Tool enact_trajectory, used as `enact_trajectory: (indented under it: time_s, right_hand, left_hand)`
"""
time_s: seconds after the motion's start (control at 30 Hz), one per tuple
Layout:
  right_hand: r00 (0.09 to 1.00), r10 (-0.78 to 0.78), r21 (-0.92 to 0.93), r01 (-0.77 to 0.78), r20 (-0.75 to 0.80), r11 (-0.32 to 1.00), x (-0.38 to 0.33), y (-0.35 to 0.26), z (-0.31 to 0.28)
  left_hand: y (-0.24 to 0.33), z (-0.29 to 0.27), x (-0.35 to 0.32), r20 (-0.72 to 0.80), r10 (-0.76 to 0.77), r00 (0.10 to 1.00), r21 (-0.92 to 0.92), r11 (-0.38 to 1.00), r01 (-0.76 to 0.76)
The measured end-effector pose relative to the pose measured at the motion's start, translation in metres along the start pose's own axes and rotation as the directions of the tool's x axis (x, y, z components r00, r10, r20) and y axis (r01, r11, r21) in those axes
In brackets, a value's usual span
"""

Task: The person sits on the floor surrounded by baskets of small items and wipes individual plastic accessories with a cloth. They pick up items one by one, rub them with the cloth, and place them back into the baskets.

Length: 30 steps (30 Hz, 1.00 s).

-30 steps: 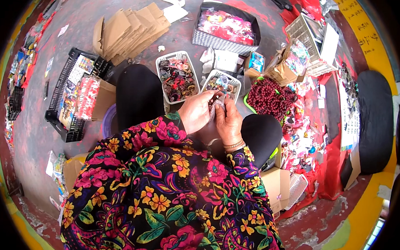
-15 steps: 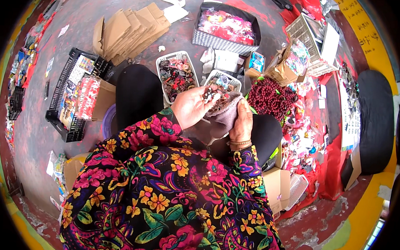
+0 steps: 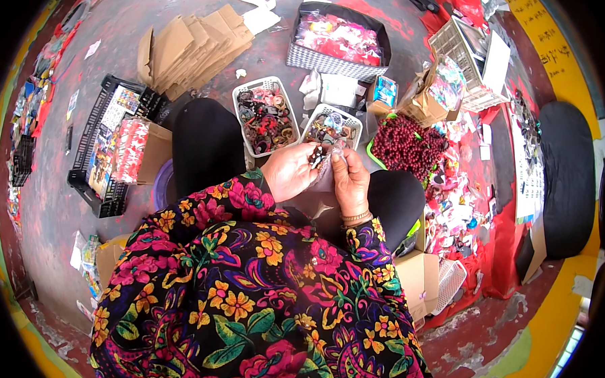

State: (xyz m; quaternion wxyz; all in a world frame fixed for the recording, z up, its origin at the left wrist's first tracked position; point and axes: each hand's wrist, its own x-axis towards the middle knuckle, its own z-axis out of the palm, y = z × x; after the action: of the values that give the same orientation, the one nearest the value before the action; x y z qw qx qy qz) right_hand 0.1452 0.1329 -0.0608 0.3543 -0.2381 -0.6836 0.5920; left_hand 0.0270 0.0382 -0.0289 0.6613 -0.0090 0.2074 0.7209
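My left hand (image 3: 290, 173) is closed on a small black-and-white piece (image 3: 316, 156), perhaps a hair tie; its exact kind is too small to tell. Close beside it, my right hand (image 3: 352, 184) pinches the top of a mauve-grey pouch-like cloth (image 3: 325, 179), which hangs between both hands above my lap. What lies inside the cloth is hidden. Just beyond my hands stands a small white basket (image 3: 356, 126) of mixed small pieces. Left of it, a larger white basket (image 3: 242, 93) holds dark, red and brown hair ties (image 3: 268, 120).
A dark red heap of beads (image 3: 410, 146) lies at the right in a green container. Farther off stand a checked fabric box (image 3: 335, 63) and folded cardboard (image 3: 190, 52). A black crate (image 3: 81, 154) is at the left, and an open carton (image 3: 413, 278) sits by my right elbow.
My right hand has moved left and a little nearer, closing in on my left hand. The cloth is now gathered and lower, and the small basket behind it shows more.
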Motion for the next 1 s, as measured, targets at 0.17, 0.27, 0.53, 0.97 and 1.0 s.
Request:
enact_trajectory:
  time_s: [0.17,0.27,0.53,0.97,1.0]
  right_hand:
    - [0.942,0.140,0.328,-0.034,-0.305,0.944,0.021,-0.019,-0.033]
    - [0.870,0.253,0.510,-0.002,-0.423,0.860,0.024,-0.029,-0.063]
    - [0.829,0.377,0.727,0.052,-0.414,0.684,0.020,-0.010,-0.095]
    - [0.801,0.414,0.724,0.036,-0.433,0.688,0.020,-0.010,-0.086]
    - [0.791,0.421,0.718,0.033,-0.444,0.695,0.019,-0.009,-0.086]
  left_hand:
    - [0.018,-0.015,0.010,-0.001,0.065,0.998,-0.050,0.997,-0.065]
    - [0.036,-0.027,0.017,-0.012,0.120,0.993,0.000,0.993,-0.120]
    - [0.050,-0.046,0.048,-0.344,0.082,0.935,0.326,0.945,0.037]
    - [0.012,-0.061,0.144,-0.350,-0.133,0.927,0.398,0.875,0.275]
    - [0.010,-0.075,0.149,-0.397,-0.102,0.912,0.457,0.840,0.292]
